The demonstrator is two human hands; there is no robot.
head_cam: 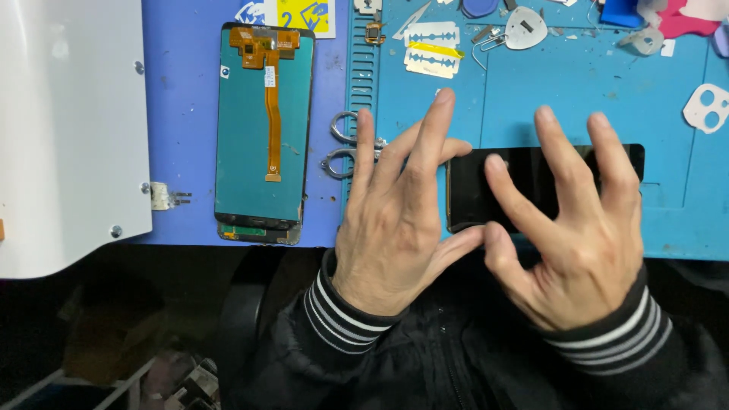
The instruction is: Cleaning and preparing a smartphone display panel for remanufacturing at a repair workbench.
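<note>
Head view of a repair bench. A black, glossy rectangular phone panel (547, 186) lies flat and lengthwise on a blue silicone work mat (577, 99), close to the mat's near edge. The left hand (395, 220) rests at the panel's left end, fingers spread and extended; its thumb meets the near left corner, and the fingers appear to rest on the mat and the panel's edge rather than close on anything. The right hand (577, 243) lies over the panel's middle, fingers splayed and fingertips on the dark surface, thumb at the near edge; it presses rather than grips. This flat, two-handed contact seems to steady the panel against the mat. Steel scissors (342, 144) lie partly under the left fingers, at the mat's left border. Further left, a teal-backed display module with an orange flex cable (264, 129) lies face down beside a white metal housing (68, 129). Beyond the hands sit two razor blades (431, 49), a grey triangular pick (525, 27) and a white camera-hole cutout (710, 106). Both hands hide much of the panel
</note>
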